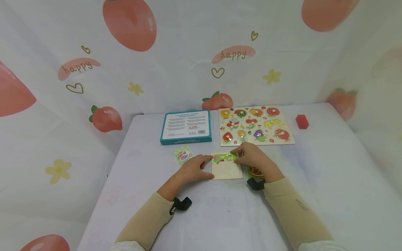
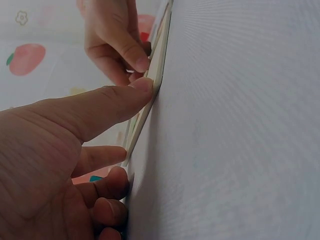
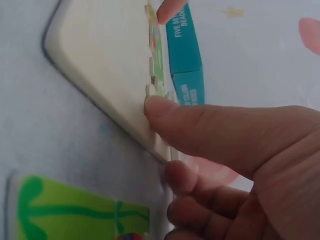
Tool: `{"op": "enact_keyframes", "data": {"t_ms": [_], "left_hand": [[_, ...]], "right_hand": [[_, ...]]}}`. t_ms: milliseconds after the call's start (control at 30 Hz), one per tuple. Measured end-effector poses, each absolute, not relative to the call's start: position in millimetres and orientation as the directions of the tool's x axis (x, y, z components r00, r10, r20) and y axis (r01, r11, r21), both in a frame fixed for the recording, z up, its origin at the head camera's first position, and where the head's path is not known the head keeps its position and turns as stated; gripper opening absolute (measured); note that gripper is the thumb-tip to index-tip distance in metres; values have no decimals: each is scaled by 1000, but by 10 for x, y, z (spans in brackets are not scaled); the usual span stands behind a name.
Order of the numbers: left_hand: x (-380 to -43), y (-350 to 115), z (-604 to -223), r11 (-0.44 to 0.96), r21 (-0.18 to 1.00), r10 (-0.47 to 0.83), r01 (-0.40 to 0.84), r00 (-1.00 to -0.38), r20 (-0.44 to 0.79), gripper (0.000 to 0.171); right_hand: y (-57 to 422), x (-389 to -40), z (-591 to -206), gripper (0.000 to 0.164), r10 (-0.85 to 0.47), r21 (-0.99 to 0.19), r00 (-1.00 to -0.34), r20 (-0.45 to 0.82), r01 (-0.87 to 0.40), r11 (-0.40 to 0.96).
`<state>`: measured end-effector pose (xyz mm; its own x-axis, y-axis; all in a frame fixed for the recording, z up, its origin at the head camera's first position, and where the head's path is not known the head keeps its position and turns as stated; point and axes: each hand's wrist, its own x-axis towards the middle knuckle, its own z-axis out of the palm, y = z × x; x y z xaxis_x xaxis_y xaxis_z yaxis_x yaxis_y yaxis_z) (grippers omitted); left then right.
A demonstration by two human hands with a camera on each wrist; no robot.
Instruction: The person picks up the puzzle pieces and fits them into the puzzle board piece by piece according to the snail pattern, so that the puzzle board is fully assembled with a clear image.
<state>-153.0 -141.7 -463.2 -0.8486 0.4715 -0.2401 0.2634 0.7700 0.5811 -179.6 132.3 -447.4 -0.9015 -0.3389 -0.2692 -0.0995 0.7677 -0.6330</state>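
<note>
A small square wooden puzzle tray lies on the table in front of me, bare wood over most of its inside. Along its far edge runs a row of green jigsaw pieces. My left hand holds the tray's left side, thumb at the near corner and index finger at the far one. At the far right corner, my right hand pinches a jigsaw piece between thumb and fingers, at the end of the row. The right thumb partly covers that piece in the right wrist view.
A small green picture card lies left of the tray. More green picture pieces lie under my right wrist. Behind are a teal-edged box and a fruit peg board. A red block sits at the far right.
</note>
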Motion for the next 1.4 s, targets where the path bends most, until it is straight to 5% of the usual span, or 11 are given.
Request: {"op": "enact_keyframes", "data": {"t_ms": [333,1400], "left_hand": [[-1517,-1421,-4633,766,583,474,269,-849,-231,77],[-1540,-1420,-4610,762,591,476,265,-847,-235,77]], "right_hand": [[1195,-1728,-4435,30,-334,-398,-907,-257,-215,892],[1244,-1749,-4366,37,-326,-495,-922,-208,-189,848]]}}
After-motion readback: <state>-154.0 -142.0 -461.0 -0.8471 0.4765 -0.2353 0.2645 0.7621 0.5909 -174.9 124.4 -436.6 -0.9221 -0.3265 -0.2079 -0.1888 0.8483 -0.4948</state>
